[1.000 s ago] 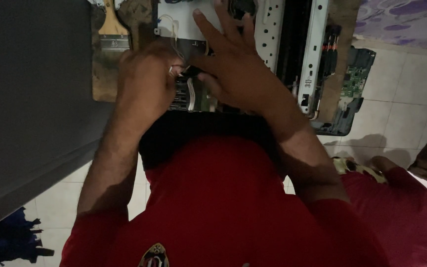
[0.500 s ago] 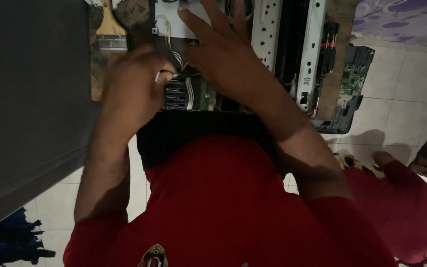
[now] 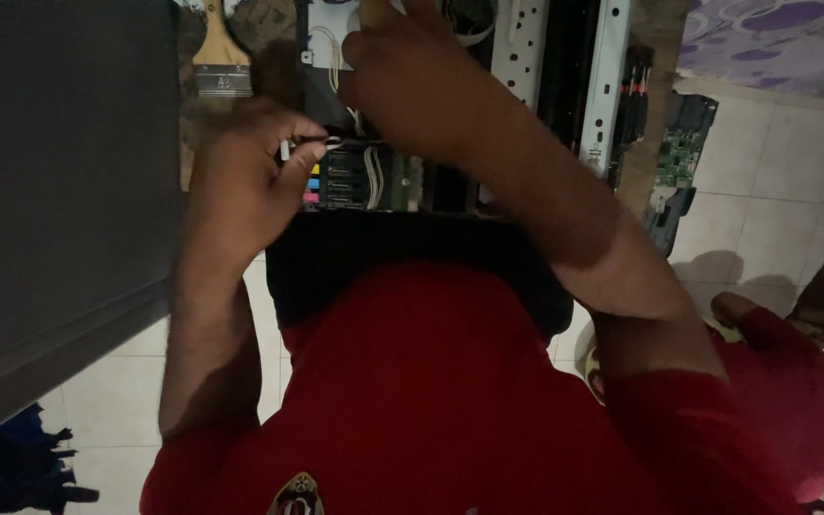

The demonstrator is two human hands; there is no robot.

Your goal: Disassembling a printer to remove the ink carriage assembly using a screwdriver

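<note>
- My left hand (image 3: 240,181): fingers drawn together, thumb and forefinger pinching a small pale connector (image 3: 286,150) at the end of thin wires, just above the ink cartridge block.
- My right hand (image 3: 422,81): laid over the upper part of the opened printer (image 3: 545,86), fingers bent down onto its inner parts. Whether it grips anything I cannot tell, as the palm side is hidden.
- Ink cartridge block (image 3: 336,181): dark, with small coloured tabs of yellow, blue and pink down its left edge; sits inside the printer, between my two hands.
- White wires (image 3: 371,176): a thin bundle running down just right of the cartridge block, beside a green circuit board (image 3: 402,181).
- Paintbrush (image 3: 219,57): wooden handle, metal ferrule, lying on the brown tabletop (image 3: 660,38) left of the printer, just above my left hand.
- Loose circuit board (image 3: 681,157): green with dark housing, at the right edge of the tabletop, well apart from both hands.
- Dark grey panel (image 3: 59,191): fills the left side of the view.
- Floor (image 3: 774,162): pale tiles.
- Red shirt (image 3: 431,401): mine, fills the lower view.
</note>
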